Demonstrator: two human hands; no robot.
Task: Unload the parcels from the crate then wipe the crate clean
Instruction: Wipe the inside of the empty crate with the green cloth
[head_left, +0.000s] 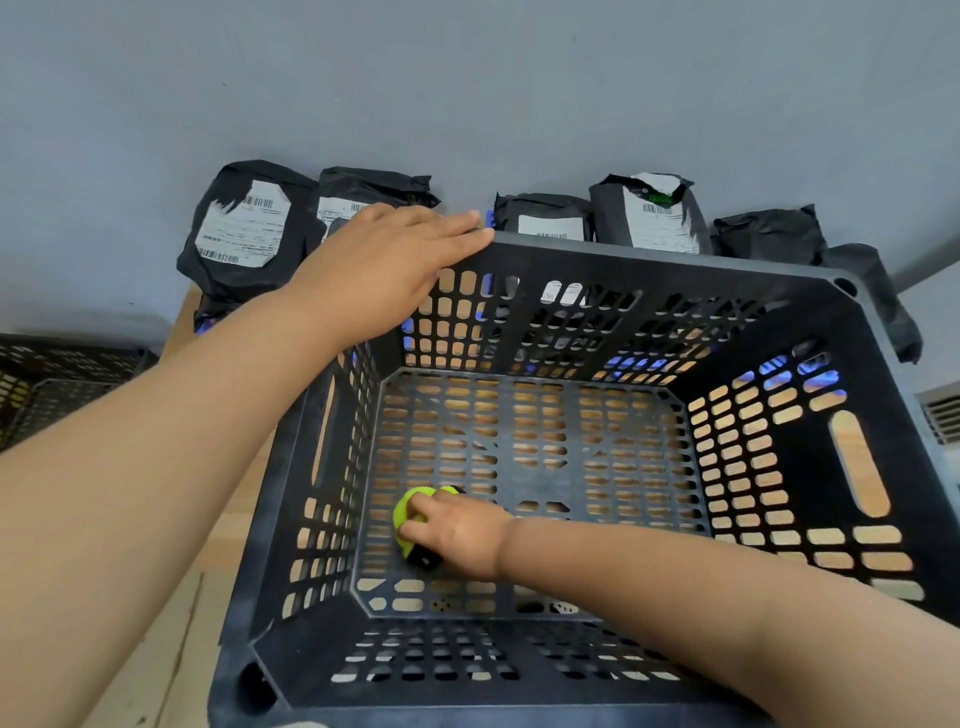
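The left hand (384, 260) lies flat, fingers straight, on the upper-left rim of the crate (675, 267) while the right hand (460, 535) grips a green sponge (409, 508) on its floor.

The crate (649, 262) is black, its walls and floor patterned with rows of rounded slots; the sponge (408, 512) inside is lime-green with black. Across the upper frame, black parcels (244, 234) carry white barcoded labels against a blue-grey wall (467, 78).
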